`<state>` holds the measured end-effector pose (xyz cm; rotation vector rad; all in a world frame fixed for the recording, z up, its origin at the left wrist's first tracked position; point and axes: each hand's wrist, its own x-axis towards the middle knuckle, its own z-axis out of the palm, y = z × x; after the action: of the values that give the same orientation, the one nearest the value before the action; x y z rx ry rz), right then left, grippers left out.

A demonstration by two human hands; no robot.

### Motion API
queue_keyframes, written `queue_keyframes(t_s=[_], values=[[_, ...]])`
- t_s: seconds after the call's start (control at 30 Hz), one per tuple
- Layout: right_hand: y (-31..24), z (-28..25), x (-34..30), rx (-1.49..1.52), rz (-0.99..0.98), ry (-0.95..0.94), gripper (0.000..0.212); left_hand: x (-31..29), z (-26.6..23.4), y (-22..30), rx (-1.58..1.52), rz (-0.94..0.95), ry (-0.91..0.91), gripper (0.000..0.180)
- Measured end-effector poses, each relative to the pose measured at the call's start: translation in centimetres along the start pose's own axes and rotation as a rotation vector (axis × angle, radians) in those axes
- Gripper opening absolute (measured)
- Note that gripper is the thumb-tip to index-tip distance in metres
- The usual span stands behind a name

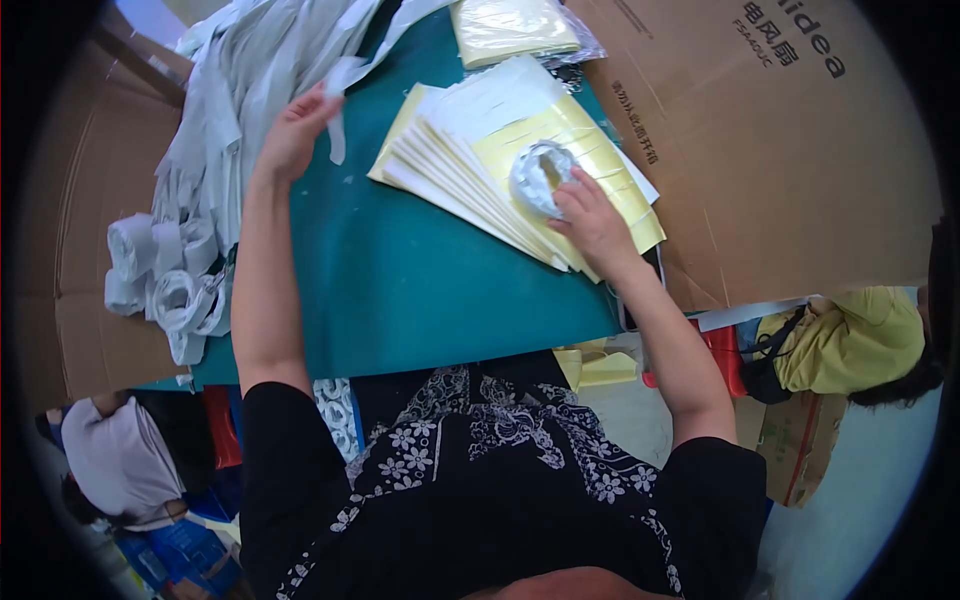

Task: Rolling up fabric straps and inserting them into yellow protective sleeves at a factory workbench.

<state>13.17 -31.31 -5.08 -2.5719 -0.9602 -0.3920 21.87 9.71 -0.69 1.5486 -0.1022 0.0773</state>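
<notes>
My left hand (297, 130) is raised over the far left of the green table (400, 280), its fingers pinched on a white strip (337, 135). One short end of that strip hangs below the fingers, and the strip seems to run on toward the far edge. On the right, my right hand (597, 225) grips the near right side of a whitish ring-shaped roll (541, 178), thumb and fingers at its rim. The roll rests on a fanned stack of yellow and white sheets (460, 170); its inside is partly hidden by my fingers.
Long white strips (235, 95) heap at the far left, with several white rolls (135, 245) below. A plastic-wrapped yellow pack (515, 30) lies at the back. Cardboard walls (780, 150) flank the table. People sit at both sides, one in yellow (850, 345).
</notes>
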Motion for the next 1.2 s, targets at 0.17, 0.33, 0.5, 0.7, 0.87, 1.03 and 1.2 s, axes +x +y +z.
queue_keyframes(t_s=[0.17,0.33,0.5,0.7,0.87,1.03,1.2], values=[[-1.8,-1.3,1.9,0.043,0.103,0.072,0.033,-7.4,1.8,2.3,0.143,-0.154,-0.126,0.01],[-8.1,-2.1,3.4,0.527,0.291,0.023,0.036,-13.2,5.1,3.5,-0.207,-0.258,-0.23,0.006],[-12.8,-0.4,3.2,0.83,0.297,-0.1,0.035,-18.5,9.5,4.8,-0.39,-0.291,-0.064,0.004],[-15.1,0.9,2.8,0.772,0.254,0.03,0.034,-21.6,12.0,2.1,-0.237,-0.207,0.17,0.028],[-15.8,0.7,2.9,0.598,0.103,0.106,0.04,-22.3,12.2,0.7,-0.133,-0.185,0.274,0.03],[-16.0,1.2,2.6,0.54,0.095,0.139,0.042,-22.7,11.9,0.0,-0.092,-0.188,0.29,0.031],[-16.1,1.5,2.7,0.53,0.128,0.127,0.041,-23.0,11.8,0.0,-0.144,-0.229,0.29,0.032]])
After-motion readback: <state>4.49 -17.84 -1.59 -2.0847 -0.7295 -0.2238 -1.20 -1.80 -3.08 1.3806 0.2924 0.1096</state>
